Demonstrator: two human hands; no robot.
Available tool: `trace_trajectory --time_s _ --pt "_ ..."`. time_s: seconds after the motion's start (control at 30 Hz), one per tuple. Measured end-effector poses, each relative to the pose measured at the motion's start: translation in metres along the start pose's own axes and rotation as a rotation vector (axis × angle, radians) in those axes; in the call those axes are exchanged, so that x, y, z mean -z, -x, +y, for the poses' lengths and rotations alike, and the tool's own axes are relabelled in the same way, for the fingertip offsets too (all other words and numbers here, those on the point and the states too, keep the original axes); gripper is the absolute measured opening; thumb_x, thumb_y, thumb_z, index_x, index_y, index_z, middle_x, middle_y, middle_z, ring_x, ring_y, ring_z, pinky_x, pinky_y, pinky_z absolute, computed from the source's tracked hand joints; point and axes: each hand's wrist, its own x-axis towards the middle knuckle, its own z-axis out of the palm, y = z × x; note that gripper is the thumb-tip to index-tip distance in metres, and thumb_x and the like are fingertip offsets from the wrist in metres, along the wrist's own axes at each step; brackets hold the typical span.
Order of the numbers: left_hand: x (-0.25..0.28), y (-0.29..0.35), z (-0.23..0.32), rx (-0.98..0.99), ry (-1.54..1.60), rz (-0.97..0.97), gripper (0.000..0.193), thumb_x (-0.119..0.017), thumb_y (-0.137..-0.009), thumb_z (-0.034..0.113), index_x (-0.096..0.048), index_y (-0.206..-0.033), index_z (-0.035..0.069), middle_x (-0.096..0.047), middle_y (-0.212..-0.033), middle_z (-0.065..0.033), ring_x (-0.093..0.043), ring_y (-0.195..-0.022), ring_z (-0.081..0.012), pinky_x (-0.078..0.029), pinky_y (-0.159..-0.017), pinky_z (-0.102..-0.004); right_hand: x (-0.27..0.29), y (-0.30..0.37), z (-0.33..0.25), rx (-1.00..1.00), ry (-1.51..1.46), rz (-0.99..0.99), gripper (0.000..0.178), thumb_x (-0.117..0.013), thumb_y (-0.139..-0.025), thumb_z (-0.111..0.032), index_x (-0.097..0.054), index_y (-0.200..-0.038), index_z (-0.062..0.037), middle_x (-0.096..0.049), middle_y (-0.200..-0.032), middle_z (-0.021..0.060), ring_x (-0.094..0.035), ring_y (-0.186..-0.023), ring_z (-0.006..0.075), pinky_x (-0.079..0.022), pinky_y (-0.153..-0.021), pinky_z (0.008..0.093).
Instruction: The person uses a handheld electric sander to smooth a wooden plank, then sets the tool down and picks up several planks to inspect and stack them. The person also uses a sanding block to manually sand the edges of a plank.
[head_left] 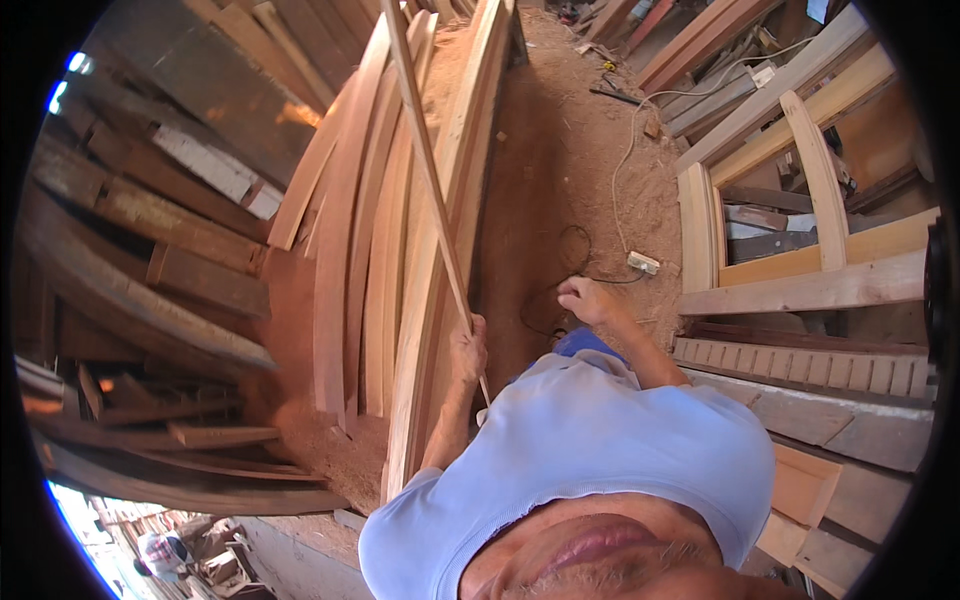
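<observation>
My left hand (pixel 468 350) is closed around a long, thin wooden strip (pixel 428 165). The strip slants up and away to the far left, crossing over a stack of long planks (pixel 440 270) on my left. Its near end comes down past my hand, close to my shirt. My right hand (pixel 588 300) hangs in front of me over the floor, its fingers curled in; nothing shows in it. A thin dark cable lies on the floor beyond that hand, beside a white power socket block (pixel 642 263).
Sawdust covers the floor (pixel 570 150). A pale wooden frame (pixel 780 270) and a slatted panel (pixel 800 367) stand on my right. Dark timber (pixel 140 270) is piled on the left. A white cord (pixel 632 135) runs across the floor. Someone in a checked garment (pixel 162 552) shows at lower left.
</observation>
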Motion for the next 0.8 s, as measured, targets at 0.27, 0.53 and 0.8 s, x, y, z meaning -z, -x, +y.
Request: trace_trajectory --time_s 0.27,0.53,0.8 --pt "-0.09 -0.199 0.096 -0.201 0.091 0.027 0.04 -0.058 -0.105 0.045 -0.052 -0.082 0.014 -0.04 -0.066 0.0074 -0.038 -0.058 -0.0049 -0.029 -0.05 -0.0254 0.201 -0.065 -0.233 0.618 -0.994 -0.577 0.044 -0.07 -0.093 -0.016 -0.056 -0.133 -0.0033 -0.062 -0.119 0.0057 -0.058 -0.108 0.0143 -0.052 -0.094 0.0335" --pt "-0.165 -0.377 0.249 -0.412 0.291 -0.042 0.024 -0.057 -0.108 0.028 -0.053 -0.09 0.013 -0.046 -0.069 0.0046 -0.041 -0.059 -0.0053 -0.031 -0.051 -0.0237 0.319 -0.107 -0.328 1.387 -1.139 -1.011 0.024 -0.053 -0.098 -0.005 -0.053 -0.118 0.0078 -0.059 -0.11 0.0203 -0.063 -0.099 0.0345 -0.051 -0.087 0.0412" --pt "-0.25 -0.6 0.304 -0.585 0.287 -0.223 0.027 -0.052 -0.11 0.026 -0.047 -0.087 0.011 -0.045 -0.072 0.002 -0.039 -0.06 -0.0066 -0.034 -0.054 -0.0234 0.421 -0.301 -0.273 1.286 -0.961 -0.805 0.007 -0.055 -0.094 0.0 -0.055 -0.101 0.0044 -0.062 -0.093 0.0138 -0.063 -0.087 0.0306 -0.048 -0.075 0.0389"
